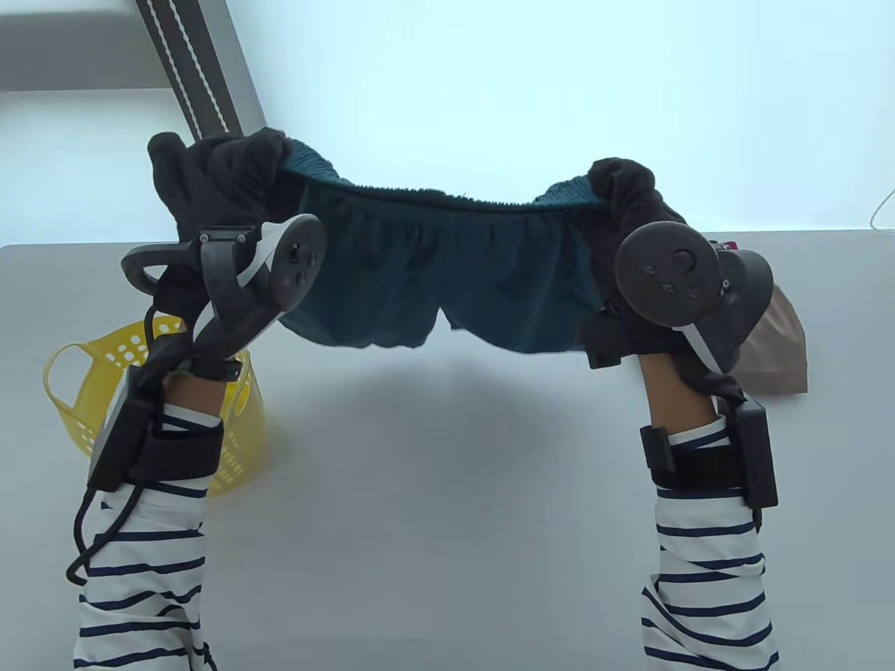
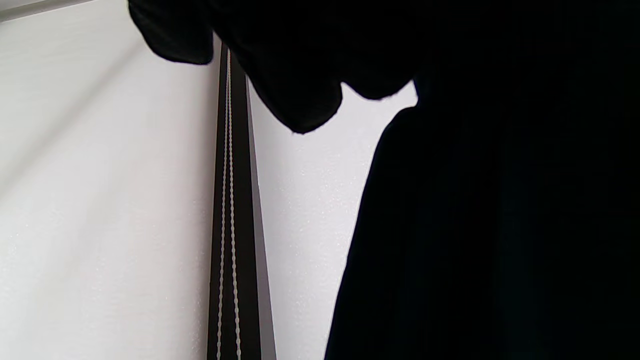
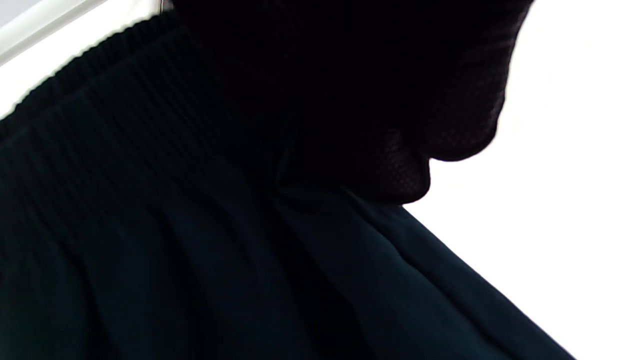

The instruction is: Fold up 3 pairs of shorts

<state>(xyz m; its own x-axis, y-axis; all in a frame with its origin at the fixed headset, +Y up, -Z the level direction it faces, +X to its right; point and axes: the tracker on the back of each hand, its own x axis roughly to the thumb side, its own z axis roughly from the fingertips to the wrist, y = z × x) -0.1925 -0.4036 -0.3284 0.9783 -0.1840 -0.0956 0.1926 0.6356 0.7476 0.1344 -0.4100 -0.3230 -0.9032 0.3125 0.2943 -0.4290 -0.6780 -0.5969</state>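
Observation:
A pair of dark teal shorts with an elastic waistband hangs in the air above the table, stretched between both hands. My left hand grips the left end of the waistband, fingers curled round it. My right hand grips the right end the same way. In the left wrist view the shorts are a dark mass under my gloved fingers. In the right wrist view the ribbed waistband of the shorts runs left from my fingers. The legs dangle free above the tabletop.
A yellow perforated basket stands at the table's left, partly behind my left forearm. A folded beige garment lies at the right behind my right hand. The grey table spreads below; a window blind cord hangs at the back left.

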